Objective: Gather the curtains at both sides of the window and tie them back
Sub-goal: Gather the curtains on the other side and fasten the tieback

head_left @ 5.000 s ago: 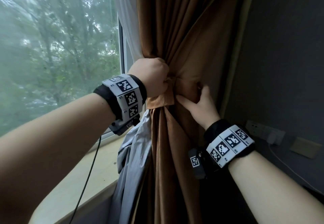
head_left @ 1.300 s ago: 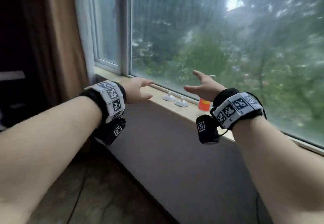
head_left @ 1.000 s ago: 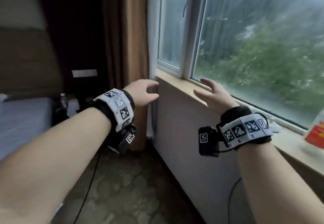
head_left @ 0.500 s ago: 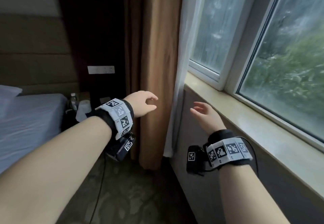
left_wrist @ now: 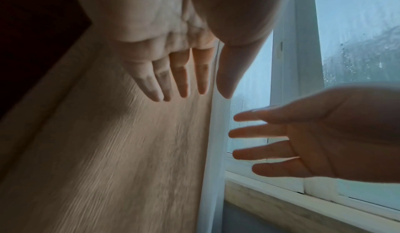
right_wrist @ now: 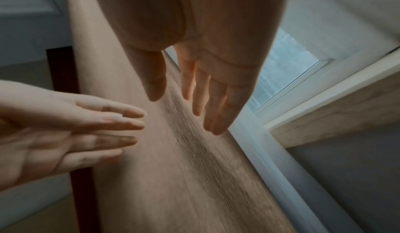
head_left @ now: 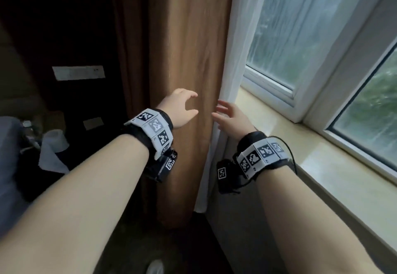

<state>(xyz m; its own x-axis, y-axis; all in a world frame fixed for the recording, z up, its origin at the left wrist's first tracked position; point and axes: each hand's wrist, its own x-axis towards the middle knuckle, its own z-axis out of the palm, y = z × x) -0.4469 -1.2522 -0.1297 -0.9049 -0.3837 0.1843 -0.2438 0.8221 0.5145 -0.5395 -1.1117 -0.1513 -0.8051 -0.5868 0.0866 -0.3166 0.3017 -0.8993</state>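
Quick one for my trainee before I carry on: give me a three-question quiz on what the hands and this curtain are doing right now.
1. True or false: the left hand grips the brown curtain.
2. Which lies nearer the window glass: A) brown curtain, B) white sheer curtain?
3. Fill in: the right hand has its fingers ____.

Key: 1 false, both hands are open, holding nothing. 2 B. 3 spread.

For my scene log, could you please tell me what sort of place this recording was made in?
Probably a bedroom, perhaps a hotel room. A brown curtain and a white sheer curtain hang beside a window with a pale sill, and at the far left the edge of a bed shows below a wall switch plate.
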